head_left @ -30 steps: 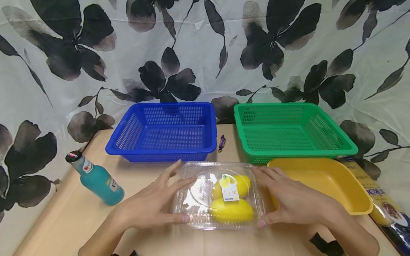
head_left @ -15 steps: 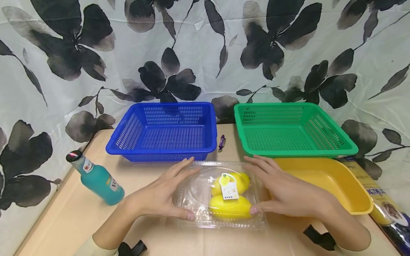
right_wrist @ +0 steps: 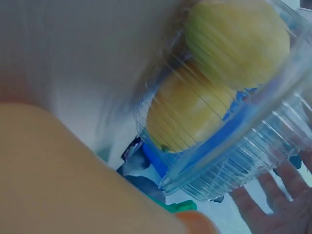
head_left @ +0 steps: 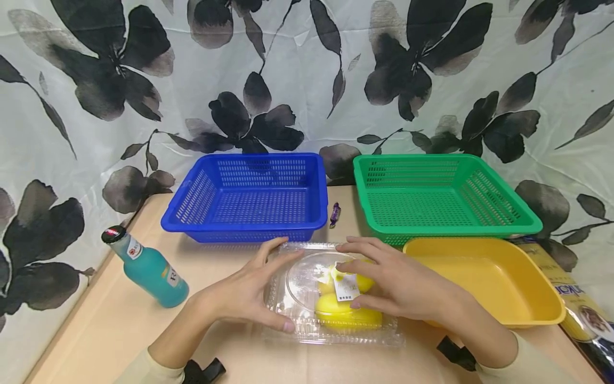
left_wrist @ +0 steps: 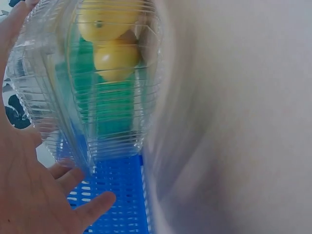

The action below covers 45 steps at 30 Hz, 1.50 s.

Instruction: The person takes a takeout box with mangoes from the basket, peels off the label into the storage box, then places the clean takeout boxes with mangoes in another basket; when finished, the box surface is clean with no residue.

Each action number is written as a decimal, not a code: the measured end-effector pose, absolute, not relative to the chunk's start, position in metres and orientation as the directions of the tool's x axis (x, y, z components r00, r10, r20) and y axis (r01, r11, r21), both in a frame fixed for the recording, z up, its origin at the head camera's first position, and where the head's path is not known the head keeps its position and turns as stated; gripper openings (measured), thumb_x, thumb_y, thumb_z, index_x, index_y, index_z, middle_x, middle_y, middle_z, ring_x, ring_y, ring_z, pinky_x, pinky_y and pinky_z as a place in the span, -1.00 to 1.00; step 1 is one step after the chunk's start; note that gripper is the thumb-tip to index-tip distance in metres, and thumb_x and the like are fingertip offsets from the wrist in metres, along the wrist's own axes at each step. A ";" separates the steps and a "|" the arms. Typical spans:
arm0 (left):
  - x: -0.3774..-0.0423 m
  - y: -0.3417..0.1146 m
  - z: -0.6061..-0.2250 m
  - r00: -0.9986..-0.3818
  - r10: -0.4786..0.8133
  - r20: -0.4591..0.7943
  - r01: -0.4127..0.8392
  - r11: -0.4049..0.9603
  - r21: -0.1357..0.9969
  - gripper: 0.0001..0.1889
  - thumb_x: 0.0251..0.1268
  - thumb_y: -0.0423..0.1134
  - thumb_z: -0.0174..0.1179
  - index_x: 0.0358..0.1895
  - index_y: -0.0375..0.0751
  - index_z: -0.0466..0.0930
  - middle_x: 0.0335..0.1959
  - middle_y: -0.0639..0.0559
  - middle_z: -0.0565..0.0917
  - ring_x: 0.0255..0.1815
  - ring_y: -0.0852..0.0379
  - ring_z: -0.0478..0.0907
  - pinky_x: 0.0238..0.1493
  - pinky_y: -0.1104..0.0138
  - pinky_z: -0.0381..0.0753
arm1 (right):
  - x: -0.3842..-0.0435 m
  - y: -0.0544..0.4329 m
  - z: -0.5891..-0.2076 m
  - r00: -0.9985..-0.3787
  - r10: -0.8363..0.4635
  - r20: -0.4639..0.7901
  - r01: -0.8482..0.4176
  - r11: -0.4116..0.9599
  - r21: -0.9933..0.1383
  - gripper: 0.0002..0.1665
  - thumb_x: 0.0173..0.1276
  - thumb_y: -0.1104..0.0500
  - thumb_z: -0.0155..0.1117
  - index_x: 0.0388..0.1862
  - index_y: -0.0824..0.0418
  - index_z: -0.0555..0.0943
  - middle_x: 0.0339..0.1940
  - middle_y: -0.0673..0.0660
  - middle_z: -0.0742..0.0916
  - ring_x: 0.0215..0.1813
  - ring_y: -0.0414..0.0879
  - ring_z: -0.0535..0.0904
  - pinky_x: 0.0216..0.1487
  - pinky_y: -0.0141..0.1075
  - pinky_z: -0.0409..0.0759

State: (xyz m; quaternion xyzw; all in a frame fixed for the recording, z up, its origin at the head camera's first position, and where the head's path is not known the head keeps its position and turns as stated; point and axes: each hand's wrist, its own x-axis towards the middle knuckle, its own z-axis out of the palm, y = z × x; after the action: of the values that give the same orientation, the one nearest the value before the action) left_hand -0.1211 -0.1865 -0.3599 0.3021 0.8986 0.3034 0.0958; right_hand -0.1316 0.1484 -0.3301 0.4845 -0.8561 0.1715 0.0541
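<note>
A clear plastic clamshell box (head_left: 298, 309) sits at the front middle of the table, its lid down. Two yellow fruits (head_left: 347, 313) show through its right half, under a white label (head_left: 346, 289). My left hand (head_left: 247, 293) is at the box's left side, fingers spread and thumb by the front left corner. Over the right half of the lid, my right hand (head_left: 408, 282) has its fingers and thumb apart, reaching across to the label. In the left wrist view, fingers (left_wrist: 95, 209) stand spread beside the ribbed box wall.
Behind the box are a blue basket (head_left: 261, 234) and a green basket (head_left: 446, 230), with a small purple-wrapped candy (head_left: 334, 215) between them. A teal bottle (head_left: 153, 277) stands left. A yellow tray (head_left: 484, 282) and a gold-and-blue packet (head_left: 582, 306) are at the right.
My right hand has moved left from the box's right edge to over the lid and label. The left hand stays at the left side, its fingertips a little further over the lid.
</note>
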 end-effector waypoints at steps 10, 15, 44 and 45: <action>-0.121 -0.183 -0.360 -0.804 0.594 -0.034 0.450 0.645 0.617 0.22 -0.23 0.50 0.50 0.62 0.42 0.08 0.67 -0.01 -0.16 0.61 -0.24 0.06 0.45 -0.31 0.23 | -0.132 0.145 -0.338 -0.442 -0.842 0.308 -0.897 0.410 -0.165 -0.69 0.44 -0.13 0.36 0.05 -0.05 0.72 0.32 0.01 0.64 0.35 -0.03 0.56 0.32 -0.02 0.59; -0.124 -0.184 -0.358 -0.806 0.590 -0.050 0.436 0.648 0.625 0.22 -0.23 0.51 0.49 0.62 0.47 0.06 0.67 0.03 -0.18 0.60 -0.22 0.08 0.43 -0.31 0.25 | -0.135 0.142 -0.337 -0.416 -0.855 0.309 -0.909 0.401 -0.115 -0.73 0.49 -0.10 0.32 0.03 -0.04 0.72 0.30 0.03 0.67 0.32 0.01 0.60 0.31 0.03 0.60; -0.124 -0.185 -0.362 -0.825 0.563 -0.042 0.419 0.660 0.624 0.20 -0.28 0.53 0.50 0.57 0.58 0.08 0.65 0.05 -0.14 0.63 -0.14 -0.01 0.44 -0.30 0.24 | -0.137 0.139 -0.327 -0.528 -0.817 0.234 -0.825 0.428 -0.369 -0.83 0.55 0.23 0.22 0.03 0.01 0.61 0.20 -0.09 0.68 0.24 -0.16 0.62 0.26 -0.19 0.63; -0.124 -0.185 -0.362 -0.825 0.563 -0.041 0.420 0.661 0.622 0.20 -0.28 0.53 0.49 0.58 0.55 0.08 0.66 0.04 -0.13 0.62 -0.15 0.00 0.44 -0.31 0.25 | -0.137 0.140 -0.327 -0.524 -0.816 0.244 -0.828 0.422 -0.370 -0.82 0.55 0.26 0.22 0.03 0.02 0.61 0.19 -0.09 0.68 0.22 -0.15 0.63 0.25 -0.19 0.64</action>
State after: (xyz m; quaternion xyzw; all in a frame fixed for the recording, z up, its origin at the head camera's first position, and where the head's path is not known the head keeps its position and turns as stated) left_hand -0.1243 -0.1855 -0.3624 0.2721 0.9039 0.3092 0.1157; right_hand -0.1372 0.1398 -0.3266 0.4874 -0.8430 0.2273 0.0136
